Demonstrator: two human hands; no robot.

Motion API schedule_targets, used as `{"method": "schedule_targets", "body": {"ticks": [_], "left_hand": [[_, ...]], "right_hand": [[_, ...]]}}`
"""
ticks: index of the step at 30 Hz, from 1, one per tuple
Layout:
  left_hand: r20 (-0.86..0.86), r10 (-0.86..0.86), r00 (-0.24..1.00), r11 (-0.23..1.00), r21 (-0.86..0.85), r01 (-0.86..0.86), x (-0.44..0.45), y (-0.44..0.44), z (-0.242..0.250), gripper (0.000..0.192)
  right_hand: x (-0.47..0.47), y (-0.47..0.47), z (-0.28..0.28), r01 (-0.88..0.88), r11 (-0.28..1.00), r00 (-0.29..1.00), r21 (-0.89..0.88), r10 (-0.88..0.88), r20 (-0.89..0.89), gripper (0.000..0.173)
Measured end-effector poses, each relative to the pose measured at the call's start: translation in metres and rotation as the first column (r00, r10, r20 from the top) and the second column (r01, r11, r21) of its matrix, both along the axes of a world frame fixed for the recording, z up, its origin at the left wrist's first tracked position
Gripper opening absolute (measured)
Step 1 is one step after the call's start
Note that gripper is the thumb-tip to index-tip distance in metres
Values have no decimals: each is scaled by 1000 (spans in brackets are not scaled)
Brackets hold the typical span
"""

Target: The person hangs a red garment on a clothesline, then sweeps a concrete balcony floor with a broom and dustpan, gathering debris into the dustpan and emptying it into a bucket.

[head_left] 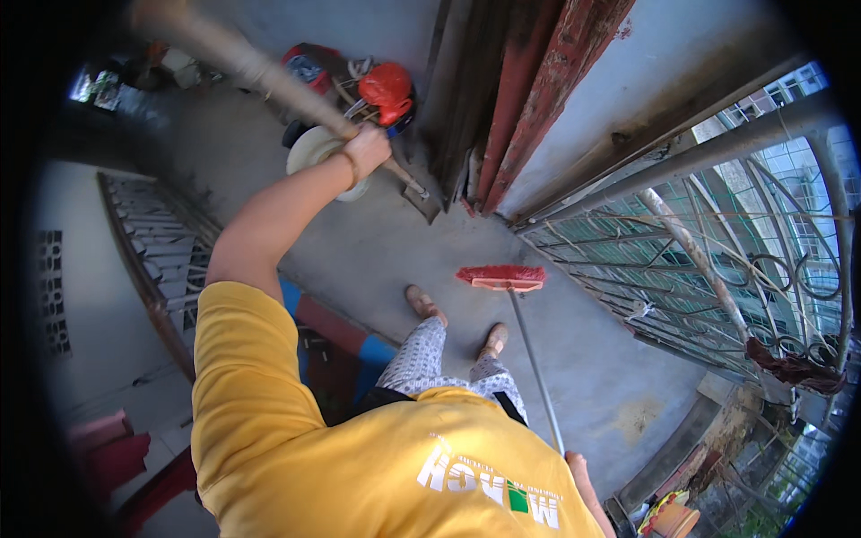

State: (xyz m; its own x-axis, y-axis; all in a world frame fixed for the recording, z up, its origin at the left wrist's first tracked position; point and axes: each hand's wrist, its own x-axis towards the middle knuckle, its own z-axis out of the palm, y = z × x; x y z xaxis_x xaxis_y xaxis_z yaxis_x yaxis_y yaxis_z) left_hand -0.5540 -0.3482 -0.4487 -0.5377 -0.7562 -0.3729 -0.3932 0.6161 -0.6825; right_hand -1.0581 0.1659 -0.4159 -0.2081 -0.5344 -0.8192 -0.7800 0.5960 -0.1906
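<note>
My left hand (368, 149) is stretched out and closed around the wooden handle (296, 87) of a long tool. Its near end is blurred. A flat, worn metal blade (422, 202), like a shovel's, sits at the far end, low by the doorway. My right hand (577, 463), at the lower right and partly hidden by my shirt, grips the grey pole of a push broom (531, 350). The broom's pink head with red bristles (501, 274) lies on the concrete floor in front of my feet. Behind my left forearm stands a pale bucket (311, 153), partly covered.
A red plastic bag (385, 86) rests among items in a container by the wall. Red-painted wooden posts (531, 101) stand beside it. A metal railing with green mesh (672, 249) borders the right side. A stair railing (144, 282) descends at left. Sandy dirt (638, 415) marks the floor.
</note>
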Motion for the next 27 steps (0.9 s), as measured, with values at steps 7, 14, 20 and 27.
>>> {"method": "schedule_targets", "body": {"ticks": [7,14,20,27], "left_hand": [[-106,623,775,780,153,-606,131,145,85,10],[-73,842,534,539,125,-833,229,239,136,14],[-63,928,368,373,218,-902,332,274,104,18],[55,962,266,252,183,-950,405,297,64,31]], "right_hand": [[-20,-54,0,-146,986,989,74,144,36,39],[46,-75,-12,-293,954,953,-61,297,61,40],[179,-110,-48,-297,953,955,-61,298,4,34],[325,-237,-150,-426,902,903,-75,428,15,24]]}}
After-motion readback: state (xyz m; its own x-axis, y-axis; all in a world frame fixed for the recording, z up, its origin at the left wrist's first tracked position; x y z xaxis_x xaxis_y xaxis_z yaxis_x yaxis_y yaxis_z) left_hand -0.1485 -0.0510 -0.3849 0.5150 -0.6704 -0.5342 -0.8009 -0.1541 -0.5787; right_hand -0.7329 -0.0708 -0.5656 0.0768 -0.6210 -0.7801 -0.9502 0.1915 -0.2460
